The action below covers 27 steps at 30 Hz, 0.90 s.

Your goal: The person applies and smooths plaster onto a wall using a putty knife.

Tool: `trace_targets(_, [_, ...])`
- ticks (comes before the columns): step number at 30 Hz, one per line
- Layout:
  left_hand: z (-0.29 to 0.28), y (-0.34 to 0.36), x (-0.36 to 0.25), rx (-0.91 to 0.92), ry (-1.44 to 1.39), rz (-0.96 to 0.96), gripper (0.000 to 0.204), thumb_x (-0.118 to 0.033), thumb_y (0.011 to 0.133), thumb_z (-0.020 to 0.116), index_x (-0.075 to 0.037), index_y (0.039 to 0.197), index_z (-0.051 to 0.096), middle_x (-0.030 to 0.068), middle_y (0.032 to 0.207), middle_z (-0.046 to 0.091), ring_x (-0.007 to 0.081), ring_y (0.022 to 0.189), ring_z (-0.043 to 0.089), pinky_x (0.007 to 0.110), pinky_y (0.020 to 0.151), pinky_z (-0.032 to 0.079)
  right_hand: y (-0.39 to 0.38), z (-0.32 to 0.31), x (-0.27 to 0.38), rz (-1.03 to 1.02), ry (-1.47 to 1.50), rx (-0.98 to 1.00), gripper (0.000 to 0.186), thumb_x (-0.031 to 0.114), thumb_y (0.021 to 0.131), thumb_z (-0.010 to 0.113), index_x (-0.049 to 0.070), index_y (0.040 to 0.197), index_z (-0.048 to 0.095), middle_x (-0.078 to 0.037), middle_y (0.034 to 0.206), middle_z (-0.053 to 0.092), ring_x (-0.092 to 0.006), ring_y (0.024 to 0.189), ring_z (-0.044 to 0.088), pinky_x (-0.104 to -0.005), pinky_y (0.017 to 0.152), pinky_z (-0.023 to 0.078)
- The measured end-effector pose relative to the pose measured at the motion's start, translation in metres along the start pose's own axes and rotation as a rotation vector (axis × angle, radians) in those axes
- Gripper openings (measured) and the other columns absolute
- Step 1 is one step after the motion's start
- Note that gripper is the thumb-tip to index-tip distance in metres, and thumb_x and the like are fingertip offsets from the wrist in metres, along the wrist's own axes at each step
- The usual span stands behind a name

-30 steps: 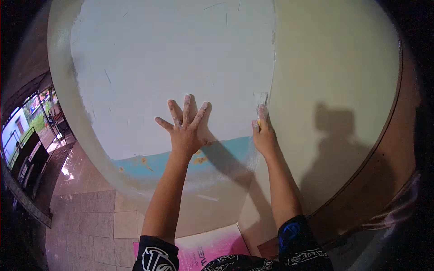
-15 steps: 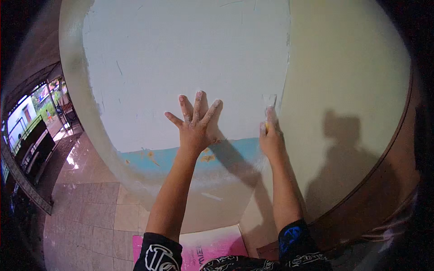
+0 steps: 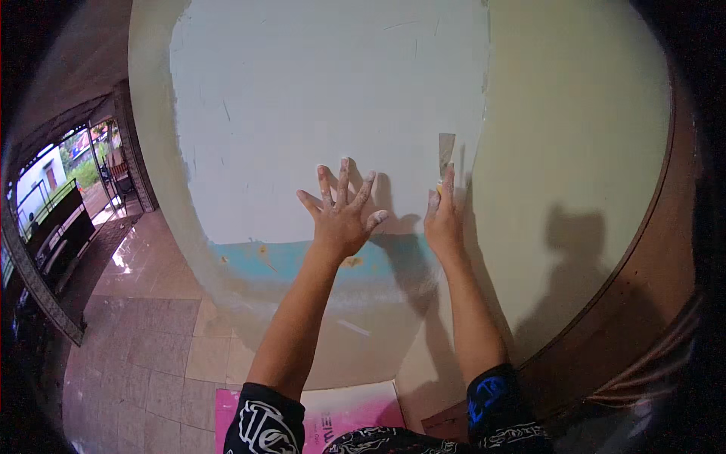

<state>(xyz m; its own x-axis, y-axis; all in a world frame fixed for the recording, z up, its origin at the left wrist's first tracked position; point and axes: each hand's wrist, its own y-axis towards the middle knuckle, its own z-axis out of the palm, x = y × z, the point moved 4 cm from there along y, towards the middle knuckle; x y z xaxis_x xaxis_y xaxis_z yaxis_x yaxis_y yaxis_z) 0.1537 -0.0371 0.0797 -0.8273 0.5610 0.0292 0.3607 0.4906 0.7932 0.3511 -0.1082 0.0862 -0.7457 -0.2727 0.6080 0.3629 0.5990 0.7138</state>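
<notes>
Head view: a putty knife [image 3: 446,155] is being held against the white-plastered wall [image 3: 325,98] by the right hand [image 3: 443,219]'s narrow grip; the left hand [image 3: 344,216] is being pressed wide open, at nine o'clock of it. A pink-and-white package [image 3: 340,416] is lying at six o'clock on the tiled floor [image 3: 144,333].

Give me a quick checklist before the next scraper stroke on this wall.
1. Grip on the tool: ok. The right hand holds the putty knife blade up against the wall.
2. Bracing: ok. The left hand lies flat, fingers spread, on the white coat.
3. Hands apart: ok. The left hand sits clear of the blade.
4. Blade loaded with filler: cannot tell.
5. Coverage: not ok. A blue band below the hands is uncovered.
6. Footing: cannot tell. A pink sheet lies below; feet hidden.
</notes>
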Motion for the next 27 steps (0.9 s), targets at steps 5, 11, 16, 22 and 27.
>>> trace_targets(5, [-0.052,-0.008,-0.037,0.233,-0.598,-0.139,0.064,-0.048,0.106,0.042,-0.023,0.162,0.026,0.0202,0.163,0.028,0.0461,0.142,0.041,0.062,0.112,0.035,-0.046,0.071,-0.019,-0.114,0.417,0.184,0.057,0.028,0.111,0.039,0.014,0.162,0.016,-0.022,0.14,0.052,-0.0331,0.121,0.059,-0.0428,0.092,0.053])
trace_targets(11, [-0.029,-0.038,-0.015,0.136,-0.949,-0.157,0.052,-0.019,0.105,0.047,-0.009,0.155,0.041,0.0226,0.117,0.066,0.0365,0.106,0.067,0.041,0.094,0.051,-0.077,0.105,0.017,0.268,1.061,0.679,0.055,0.028,0.113,0.034,0.019,0.163,0.014,-0.008,0.116,0.056,-0.0135,0.083,0.058,-0.0287,0.07,0.052])
trace_targets(16, [-0.043,-0.07,0.018,0.025,-1.109,-0.445,0.049,-0.005,0.103,0.046,-0.004,0.151,0.046,0.0173,0.116,0.067,0.0203,0.091,0.065,0.033,0.082,0.052,-0.09,0.117,0.053,0.122,0.611,0.925,0.069,0.013,0.108,0.037,0.02,0.165,-0.001,-0.012,0.11,0.061,-0.0178,0.078,0.059,-0.0352,0.072,0.053])
trace_targets(22, [-0.042,-0.142,0.102,-0.402,-0.589,-0.334,0.05,0.003,0.098,0.054,-0.002,0.148,0.048,0.0245,0.125,0.063,0.0348,0.101,0.067,0.037,0.083,0.055,-0.058,0.101,0.144,-0.347,0.031,0.877,0.043,0.02,0.098,0.059,0.004,0.138,0.059,-0.021,0.13,0.062,-0.0414,0.111,0.063,-0.047,0.094,0.052])
trace_targets(27, [-0.037,-0.197,0.136,-0.272,-0.421,-0.498,0.053,0.008,0.097,0.055,-0.008,0.147,0.052,0.0212,0.133,0.06,0.0292,0.104,0.065,0.039,0.081,0.055,0.008,0.105,0.17,-0.882,-0.133,0.198,0.048,0.023,0.094,0.063,0.013,0.141,0.057,-0.014,0.146,0.052,-0.0373,0.131,0.052,-0.0486,0.107,0.044])
